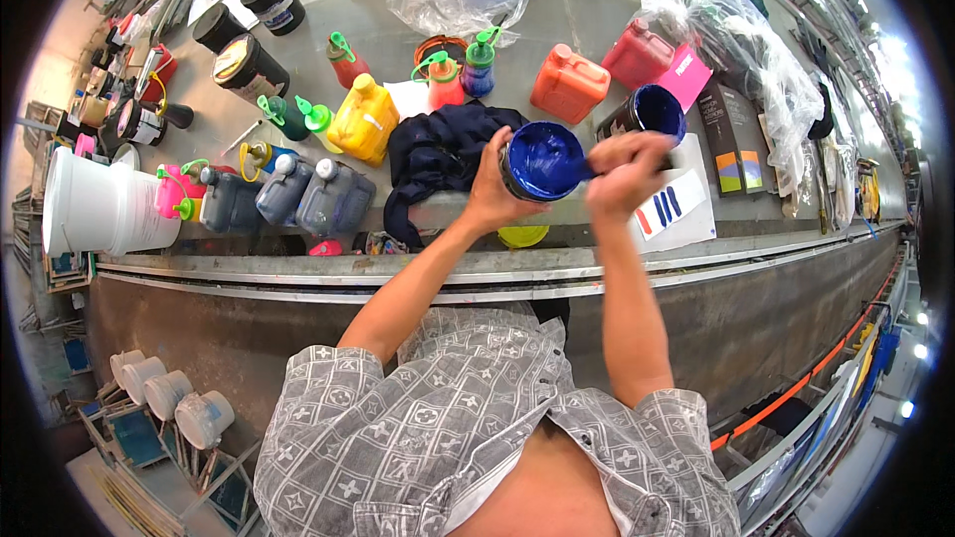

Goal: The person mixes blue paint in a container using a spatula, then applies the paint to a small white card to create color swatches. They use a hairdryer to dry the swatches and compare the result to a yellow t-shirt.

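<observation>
— What sort of surface is this?

— A long grey metal desk [587, 0] with a raised front lip and rails running along its near edge; it is crowded and paint-stained. Below the rails a brown panel drops away, and an orange line runs along the lower right.

— And the hands?

— The left hand [489, 191] is wrapped around a tub of blue ink [542, 161], held tilted just above the front edge of the desk. The right hand [625, 171] is closed in a fist around a tool whose tip reaches into the blue; the tool itself is mostly hidden.

— What lies around them?

— A dark blue cloth [438, 154] just left of the tub, a second open blue can [657, 111] behind the right hand, and a white sheet with blue swatches [674, 207] beside it. A yellow jug [364, 119], an orange jug [568, 85] and a red jug [637, 55] stand further back, three grey jugs [288, 197] to the left, with a white bucket [95, 207] at the end.

— The room?

— Workshop-like: white pails [174, 398] on the floor at lower left, clear plastic bags [746, 50] at the right.
</observation>
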The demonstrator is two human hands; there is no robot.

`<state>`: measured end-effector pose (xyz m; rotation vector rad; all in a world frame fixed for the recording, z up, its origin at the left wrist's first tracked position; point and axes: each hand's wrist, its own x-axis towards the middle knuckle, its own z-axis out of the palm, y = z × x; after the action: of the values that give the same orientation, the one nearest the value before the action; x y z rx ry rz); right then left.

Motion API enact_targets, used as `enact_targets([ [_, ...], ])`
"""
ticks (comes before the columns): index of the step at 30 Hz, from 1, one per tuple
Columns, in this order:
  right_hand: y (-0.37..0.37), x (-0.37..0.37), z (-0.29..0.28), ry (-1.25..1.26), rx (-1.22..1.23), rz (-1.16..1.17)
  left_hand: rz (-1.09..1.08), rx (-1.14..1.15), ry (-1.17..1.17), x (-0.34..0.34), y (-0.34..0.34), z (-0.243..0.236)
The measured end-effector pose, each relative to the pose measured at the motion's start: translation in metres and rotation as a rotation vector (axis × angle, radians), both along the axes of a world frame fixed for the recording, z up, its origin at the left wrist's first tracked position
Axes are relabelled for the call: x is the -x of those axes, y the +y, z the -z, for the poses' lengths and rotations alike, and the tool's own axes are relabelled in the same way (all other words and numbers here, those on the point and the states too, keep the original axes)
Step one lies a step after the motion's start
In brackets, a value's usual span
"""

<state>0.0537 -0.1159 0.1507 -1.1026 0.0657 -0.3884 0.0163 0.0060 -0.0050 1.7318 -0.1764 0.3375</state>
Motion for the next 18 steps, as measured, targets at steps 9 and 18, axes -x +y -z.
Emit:
enact_targets([
  [9, 0.004, -0.001, -0.001, -0.073, 0.091, 0.082, -0.012, -0.145, -0.037, -0.002, 0.002, 0.007],
  [18, 0.003, 0.005, 0.007, -0.209, 0.089, -0.072, 0.011, 0.036, 0.127, 0.005, 0.018, 0.004],
])
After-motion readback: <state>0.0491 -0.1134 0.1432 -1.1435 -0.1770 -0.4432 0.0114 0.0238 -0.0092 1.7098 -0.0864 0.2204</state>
